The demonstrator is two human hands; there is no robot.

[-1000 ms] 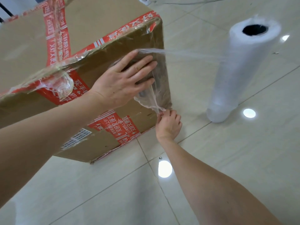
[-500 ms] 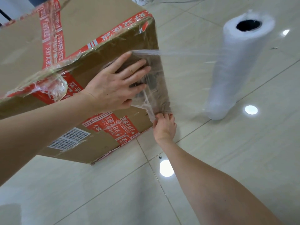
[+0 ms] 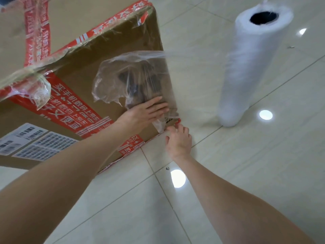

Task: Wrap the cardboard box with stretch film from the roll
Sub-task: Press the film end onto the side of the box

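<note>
A large cardboard box [image 3: 84,71] with red printed tape stands on the tiled floor at the left. A sheet of clear stretch film [image 3: 130,80] clings to its near side by the right corner and stretches across to the white film roll [image 3: 246,67] standing upright on the floor. My left hand [image 3: 149,111] lies flat with straight fingers, pressing the film's lower part against the box. My right hand [image 3: 177,138] is at the box's bottom corner, its fingertips pinching the bunched lower end of the film.
Glossy beige floor tiles [image 3: 246,173] with bright light reflections spread to the right and front. White barcode labels [image 3: 29,141] are stuck on the box's near side at the left. Loose clear tape [image 3: 38,90] hangs off the box's upper edge.
My left hand slid down the box side from the film's top to its lower part. The film now lies uncovered on the box. My right hand stayed at the bottom corner.
</note>
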